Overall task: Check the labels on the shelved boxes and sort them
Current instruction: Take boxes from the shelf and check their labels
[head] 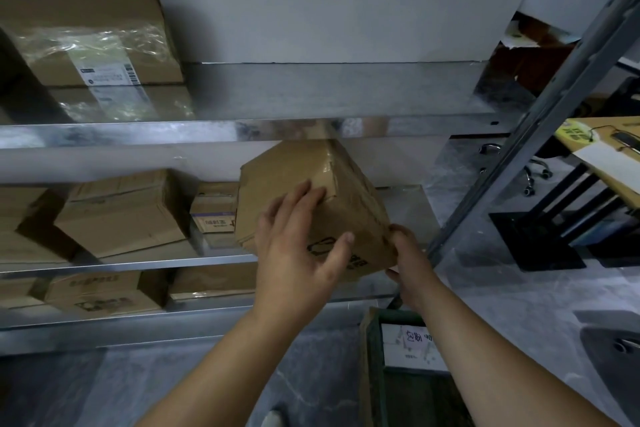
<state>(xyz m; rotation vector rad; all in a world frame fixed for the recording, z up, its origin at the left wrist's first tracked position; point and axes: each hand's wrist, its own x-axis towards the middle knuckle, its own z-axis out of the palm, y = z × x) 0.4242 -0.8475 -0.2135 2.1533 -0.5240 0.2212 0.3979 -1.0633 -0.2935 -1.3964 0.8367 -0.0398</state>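
1. One cardboard box [349, 198] is off the shelf [311, 94], held tilted in the air in front of its middle level.
2. My left grip [298, 253] lies spread flat on its near face. My right grip [407, 256] curls round its lower right corner.
3. Most sorting remains, I judge: the other boxes [121, 215] sit shelved.
4. The box is brown, taped and creased, with black print low down. I can't see a label.

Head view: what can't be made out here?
All head view:
- Held box: no shipping label shows; left hand covers part of its print.
- Top-shelf label: text blurred, too small.
- Crate: contents hidden by right forearm, cut by bottom edge.
- Right hand: fingertips hidden under the box.
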